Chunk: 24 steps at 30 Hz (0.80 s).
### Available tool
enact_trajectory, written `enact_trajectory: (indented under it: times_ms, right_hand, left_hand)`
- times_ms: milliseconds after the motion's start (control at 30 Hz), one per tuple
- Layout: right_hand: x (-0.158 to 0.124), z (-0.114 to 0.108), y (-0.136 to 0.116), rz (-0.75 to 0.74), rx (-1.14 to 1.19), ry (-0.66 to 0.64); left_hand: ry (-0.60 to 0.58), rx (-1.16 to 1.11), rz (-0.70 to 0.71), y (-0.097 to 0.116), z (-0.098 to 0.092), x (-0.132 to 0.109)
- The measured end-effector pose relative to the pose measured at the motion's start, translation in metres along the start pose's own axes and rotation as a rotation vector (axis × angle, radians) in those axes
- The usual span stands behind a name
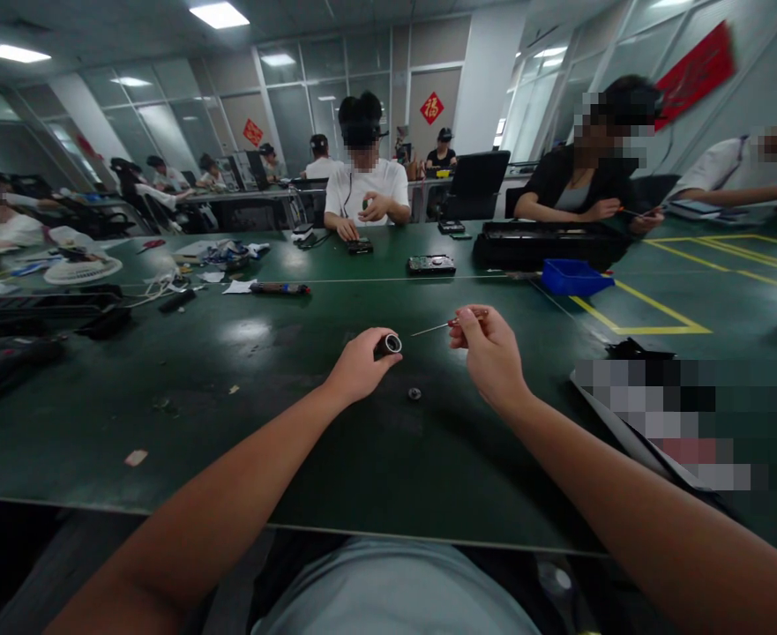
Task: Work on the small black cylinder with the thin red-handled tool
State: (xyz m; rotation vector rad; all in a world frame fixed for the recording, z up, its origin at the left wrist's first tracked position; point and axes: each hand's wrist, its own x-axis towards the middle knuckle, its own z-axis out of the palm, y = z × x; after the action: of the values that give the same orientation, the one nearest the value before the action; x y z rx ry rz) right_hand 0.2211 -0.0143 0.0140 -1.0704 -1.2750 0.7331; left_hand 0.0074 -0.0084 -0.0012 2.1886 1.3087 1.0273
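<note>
My left hand (356, 369) is closed around a short dark cylinder (392, 345), whose open end with a pale inner ring faces right. My right hand (496, 360) grips a screwdriver (433, 330) by its red handle. The thin shaft points left, its tip a little short of the cylinder and apart from it. On the green table (335, 476), below and between both hands, lies a small round metallic part (414, 393). What is inside the cylinder is too dark to make out.
A blue bin (574, 277) stands ahead to the right, beside a long black housing (540, 247). A circuit board unit (431, 264) lies straight ahead. Clutter and a dark marker-like tube (280, 288) lie to the left. A co-worker (366, 190) sits opposite, handling small parts.
</note>
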Motion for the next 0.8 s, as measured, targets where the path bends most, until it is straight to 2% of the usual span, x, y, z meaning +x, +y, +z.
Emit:
enact_trajectory:
  times_ms: [300, 567, 700, 800]
  right_hand:
    - [-0.003, 0.000, -0.006, -0.046, -0.044, -0.036]
    - [-0.005, 0.000, -0.011, -0.050, -0.089, -0.061]
    - [-0.005, 0.000, -0.011, -0.043, -0.092, -0.076]
    - [-0.005, 0.000, -0.011, -0.045, -0.078, -0.091]
  left_hand:
    - [-0.129, -0.046, -0.063, 0.019, -0.006, -0.007]
    - [-0.420, 0.259, 0.194, 0.020, 0.002, -0.011]
    - [-0.521, 0.412, 0.229, 0.020, 0.004, -0.013]
    - [-0.537, 0.445, 0.238, 0.021, 0.006, -0.014]
